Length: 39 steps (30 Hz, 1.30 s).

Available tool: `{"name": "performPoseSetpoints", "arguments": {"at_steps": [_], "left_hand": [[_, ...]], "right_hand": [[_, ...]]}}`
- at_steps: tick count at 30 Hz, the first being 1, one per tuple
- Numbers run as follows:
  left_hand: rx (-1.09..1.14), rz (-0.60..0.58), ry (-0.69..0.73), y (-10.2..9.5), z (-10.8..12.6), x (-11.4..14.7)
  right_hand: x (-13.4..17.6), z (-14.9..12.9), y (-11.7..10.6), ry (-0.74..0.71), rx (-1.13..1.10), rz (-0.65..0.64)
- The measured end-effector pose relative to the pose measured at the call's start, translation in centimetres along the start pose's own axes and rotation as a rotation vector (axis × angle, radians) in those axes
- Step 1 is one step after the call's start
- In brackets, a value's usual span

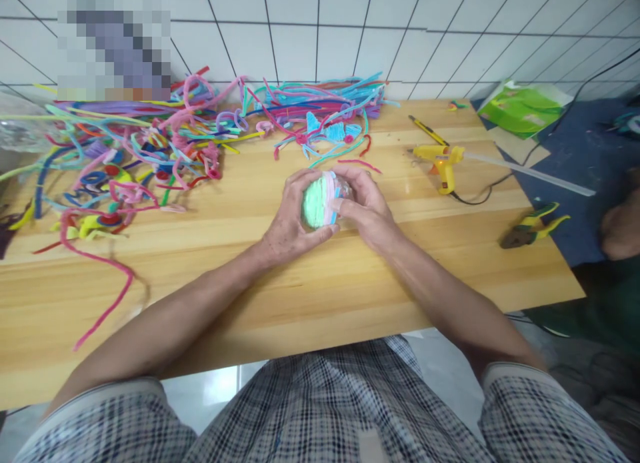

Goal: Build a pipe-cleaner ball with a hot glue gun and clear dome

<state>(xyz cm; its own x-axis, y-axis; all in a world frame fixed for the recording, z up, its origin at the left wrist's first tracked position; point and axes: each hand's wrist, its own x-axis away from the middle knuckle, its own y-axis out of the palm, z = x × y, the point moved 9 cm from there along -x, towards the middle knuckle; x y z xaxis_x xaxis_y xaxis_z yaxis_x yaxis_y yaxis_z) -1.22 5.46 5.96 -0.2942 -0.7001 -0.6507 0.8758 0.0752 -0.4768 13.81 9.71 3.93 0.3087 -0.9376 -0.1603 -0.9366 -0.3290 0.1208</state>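
Between both hands I hold a rounded pipe-cleaner craft piece, pale green on its left side with pink, white and blue bands to the right. My left hand wraps its left side, the thumb along the lower edge. From the right, my right hand grips it with the thumb lying across the coloured bands. The far right part of the piece is hidden by my fingers. Just beyond my hands, a pink pipe cleaner and small blue shaped pieces lie on the wooden table.
Tangled pipe cleaners cover the table's back left. At right are a yellow glue gun with a clear glue stick and cord, a yellow cutter knife, yellow-handled pliers and a green packet. A person's arm shows at the right edge.
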Motion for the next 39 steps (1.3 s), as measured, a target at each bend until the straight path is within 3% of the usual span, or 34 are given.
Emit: {"name": "performPoseSetpoints", "arguments": {"at_steps": [10, 19, 30, 34, 39], "left_hand": [[0.057, -0.126, -0.122, 0.7, -1.2, 0.4], [-0.016, -0.122, 0.008, 0.3, 0.4, -0.2], [-0.024, -0.074, 0.002, 0.2, 0.1, 0.4], [0.004, -0.113, -0.007, 0.6, 0.1, 0.5], [0.077, -0.064, -0.031, 0.6, 0.5, 0.5]], "right_hand": [[0.1, 0.1, 0.2, -0.010, 0.120, -0.028], [0.3, -0.2, 0.9, 0.026, 0.055, -0.062], [0.4, -0.1, 0.9, 0.007, 0.083, -0.093], [0.4, -0.1, 0.8, -0.012, 0.071, -0.097], [0.5, -0.3, 1.3, 0.040, 0.061, -0.120]]}}
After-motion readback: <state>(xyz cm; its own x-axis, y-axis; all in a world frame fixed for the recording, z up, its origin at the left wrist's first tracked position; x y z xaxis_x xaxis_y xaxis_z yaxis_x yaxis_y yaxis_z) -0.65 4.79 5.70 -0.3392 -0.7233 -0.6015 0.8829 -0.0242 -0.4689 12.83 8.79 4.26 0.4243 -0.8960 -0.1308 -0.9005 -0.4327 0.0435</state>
